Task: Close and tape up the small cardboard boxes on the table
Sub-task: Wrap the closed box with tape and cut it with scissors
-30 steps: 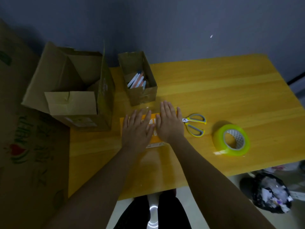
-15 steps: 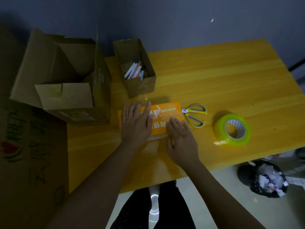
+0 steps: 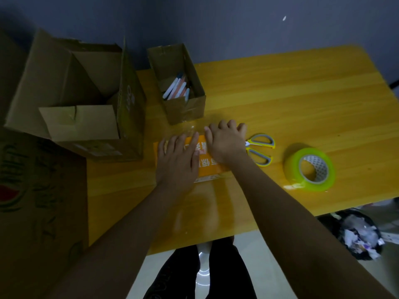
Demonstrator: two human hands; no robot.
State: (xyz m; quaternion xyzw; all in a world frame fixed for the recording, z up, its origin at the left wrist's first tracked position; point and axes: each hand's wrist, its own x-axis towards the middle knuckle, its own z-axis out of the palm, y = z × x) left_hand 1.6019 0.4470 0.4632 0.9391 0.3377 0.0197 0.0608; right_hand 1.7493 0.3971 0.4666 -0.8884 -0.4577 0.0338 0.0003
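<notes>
Two hands on flat orange box (image 3: 212, 168): left hand (image 3: 176, 161) flat, right hand (image 3: 225, 141) fingers curled over far edge.

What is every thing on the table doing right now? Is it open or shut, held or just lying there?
orange box: flat, closed, under both hands
left hand: fingers straight, pressing the box
right hand: fingers curled over the box's far edge
scissors: closed, lying untouched
tape roll: lying untouched
small cardboard box: open, pens inside
big cardboard box: flaps open
</notes>
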